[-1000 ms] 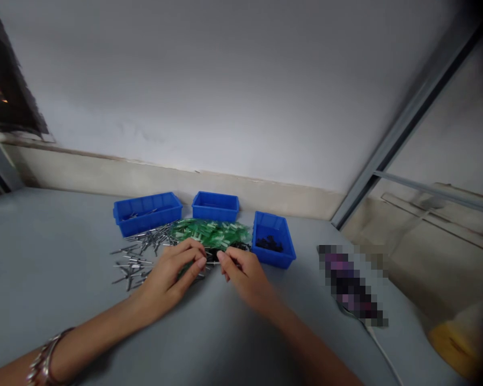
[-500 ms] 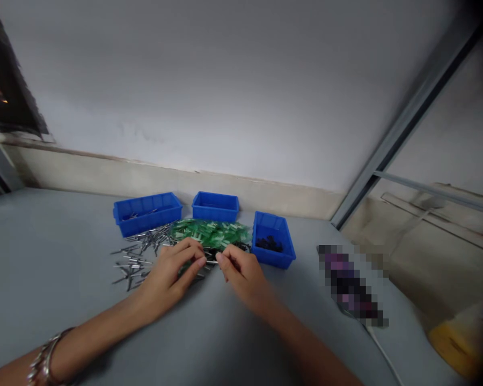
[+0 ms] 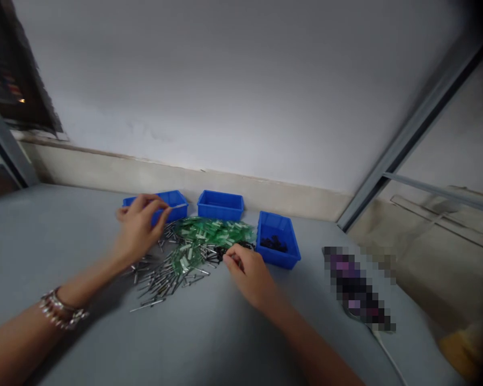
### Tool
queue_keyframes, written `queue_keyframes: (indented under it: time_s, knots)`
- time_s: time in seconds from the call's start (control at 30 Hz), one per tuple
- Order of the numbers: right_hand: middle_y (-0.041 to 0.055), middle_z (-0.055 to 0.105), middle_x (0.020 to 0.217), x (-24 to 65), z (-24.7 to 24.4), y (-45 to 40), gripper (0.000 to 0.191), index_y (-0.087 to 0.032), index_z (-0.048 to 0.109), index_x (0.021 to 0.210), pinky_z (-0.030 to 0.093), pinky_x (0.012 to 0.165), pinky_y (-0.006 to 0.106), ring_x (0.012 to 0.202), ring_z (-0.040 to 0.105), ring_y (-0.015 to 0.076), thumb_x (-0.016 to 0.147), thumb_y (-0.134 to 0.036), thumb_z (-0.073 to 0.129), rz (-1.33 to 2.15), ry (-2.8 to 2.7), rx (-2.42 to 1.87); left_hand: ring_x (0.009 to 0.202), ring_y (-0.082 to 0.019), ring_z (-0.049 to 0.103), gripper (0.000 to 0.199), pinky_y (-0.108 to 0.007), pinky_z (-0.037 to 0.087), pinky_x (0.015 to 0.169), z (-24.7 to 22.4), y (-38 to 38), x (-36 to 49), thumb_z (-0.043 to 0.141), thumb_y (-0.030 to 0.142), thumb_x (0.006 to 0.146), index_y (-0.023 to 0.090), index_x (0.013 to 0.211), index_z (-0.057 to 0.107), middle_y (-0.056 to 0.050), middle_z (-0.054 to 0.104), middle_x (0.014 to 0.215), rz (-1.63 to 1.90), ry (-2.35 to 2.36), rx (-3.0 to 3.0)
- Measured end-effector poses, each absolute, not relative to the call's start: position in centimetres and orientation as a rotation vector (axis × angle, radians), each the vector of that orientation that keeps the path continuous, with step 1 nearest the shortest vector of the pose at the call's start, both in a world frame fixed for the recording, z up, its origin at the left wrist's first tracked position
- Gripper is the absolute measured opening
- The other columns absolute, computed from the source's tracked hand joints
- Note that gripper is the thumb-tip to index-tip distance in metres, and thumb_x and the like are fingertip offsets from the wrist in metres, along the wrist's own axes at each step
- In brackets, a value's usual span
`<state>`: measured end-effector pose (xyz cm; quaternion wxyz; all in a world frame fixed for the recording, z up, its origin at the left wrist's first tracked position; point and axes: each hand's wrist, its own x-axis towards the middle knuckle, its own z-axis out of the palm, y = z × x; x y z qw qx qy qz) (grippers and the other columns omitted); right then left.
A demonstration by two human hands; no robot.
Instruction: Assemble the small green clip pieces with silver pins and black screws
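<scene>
My left hand (image 3: 140,225) is over the left blue bin (image 3: 175,215), its fingers pinched on a thin metal rod (image 3: 177,206) that points to the right. Closer to me, my right hand (image 3: 247,271) is curled with thumb and fingertips together beside small black parts (image 3: 220,254); whatever lies between its fingers is hidden. Many loose metal rods (image 3: 161,284) are heaped on the table between the hands. Green plastic packets (image 3: 213,230) with pale pieces in them lie behind and on top of the rods.
A second blue bin (image 3: 220,213) stands at the back middle. On the right, another blue bin (image 3: 279,258) holds black parts. Farther right lie a blurred-out object (image 3: 356,289) and a white cable (image 3: 388,356) on the grey table. A wall rises behind.
My left hand has moved left and away from me, from beside my right hand to over the left bin, with the rod. The right hand stays near the black parts. The view has shifted slightly.
</scene>
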<state>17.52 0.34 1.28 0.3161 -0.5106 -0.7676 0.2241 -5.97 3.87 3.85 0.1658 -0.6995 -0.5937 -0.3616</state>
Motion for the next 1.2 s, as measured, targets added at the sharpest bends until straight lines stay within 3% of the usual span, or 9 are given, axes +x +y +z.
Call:
queue_keyframes:
  time_s: [0.13,0.4,0.57,0.73,0.93,1.2]
  knots:
    - [0.0024,0.058,0.073,17.7,0.6,0.6,0.011,-0.019,0.059,0.078,0.033,0.061,0.024,0.067,0.051,0.0135,0.079,-0.02,0.048,0.475,-2.083,-1.501,0.104,-0.029,0.043,0.036,-0.048,0.029,0.085,4.3,4.8,-8.6,0.032,0.035,0.091,0.008,0.097,0.055,-0.011,0.045,0.104,-0.942,-1.925,-1.746]
    - [0.0047,0.062,0.083,17.9,-0.2,1.0,0.012,-0.021,0.061,0.086,0.035,0.064,0.026,0.078,0.056,0.0176,0.077,-0.022,0.052,0.374,-2.1,-1.651,0.102,-0.032,0.04,0.034,-0.053,0.03,0.084,2.9,5.8,-10.8,0.034,0.038,0.09,0.013,0.093,0.056,-0.005,0.043,0.095,-0.888,-2.075,-1.751]
    - [0.0054,0.062,0.088,17.7,-0.5,0.9,0.011,-0.02,0.06,0.086,0.036,0.065,0.026,0.084,0.056,0.0188,0.078,-0.023,0.052,0.336,-2.122,-1.652,0.104,-0.038,0.034,0.039,-0.058,0.03,0.077,2.9,5.9,-9.6,0.028,0.041,0.091,0.011,0.1,0.052,-0.01,0.039,0.103,-0.88,-2.075,-1.741]
    - [0.0053,0.061,0.089,17.5,-0.6,0.9,0.01,-0.02,0.059,0.085,0.036,0.066,0.027,0.084,0.057,0.0187,0.08,-0.023,0.051,0.285,-2.141,-1.666,0.101,-0.038,0.039,0.032,-0.052,0.034,0.075,2.9,5.0,-7.0,0.041,0.036,0.086,0.01,0.102,0.052,-0.018,0.04,0.107,-0.849,-1.923,-1.858]
    - [0.0051,0.06,0.088,17.2,-0.8,1.0,0.011,-0.02,0.059,0.086,0.036,0.064,0.027,0.083,0.057,0.0187,0.082,-0.024,0.049,0.234,-2.16,-1.67,0.093,-0.029,0.044,0.022,-0.044,0.034,0.075,2.3,3.1,-3.8,0.04,0.032,0.086,0.018,0.096,0.053,-0.012,0.045,0.107,-0.829,-1.616,-2.112]
    - [0.0034,0.059,0.088,17.3,-0.3,1.1,0.01,-0.019,0.058,0.085,0.036,0.068,0.025,0.081,0.056,0.0156,0.082,-0.019,0.049,0.299,-2.132,-1.613,0.096,-0.028,0.043,0.021,-0.043,0.033,0.076,2.0,1.6,-2.2,0.039,0.032,0.086,0.02,0.095,0.053,-0.01,0.043,0.109,-0.78,-1.493,-2.409]
